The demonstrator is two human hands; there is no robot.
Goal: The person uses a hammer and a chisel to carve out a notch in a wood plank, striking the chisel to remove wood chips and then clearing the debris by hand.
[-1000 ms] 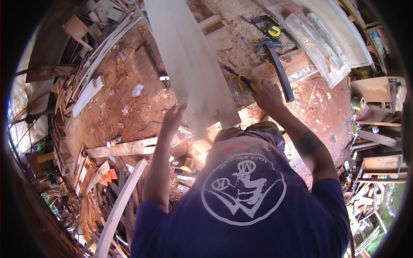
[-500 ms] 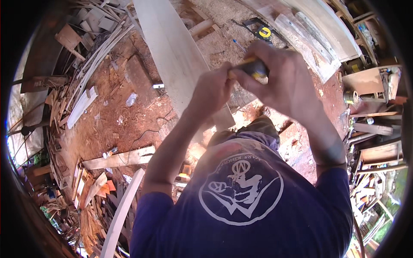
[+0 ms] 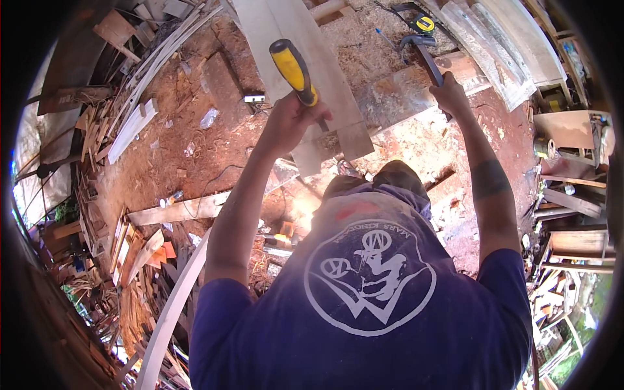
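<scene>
My left hand is closed around the lower part of a chisel with a yellow and black handle. The handle leans up and to the left, and its short blade points down at the near end of a long pale board, which shows a notch there. Whether the blade touches the wood I cannot tell. Off to the right, my right hand grips a hammer by its dark handle. The hammer's head lies at the far end, close to a yellow and black tape measure.
A blue pen lies among the sawdust left of the hammer head. Pale planks lie at the far right. Stacked offcuts and thin strips line the left side. A long beam rests on the reddish ground.
My hands were together on the chisel and have parted. My left hand now holds it alone, handle upward; my right hand has moved right and taken hold of the hammer.
</scene>
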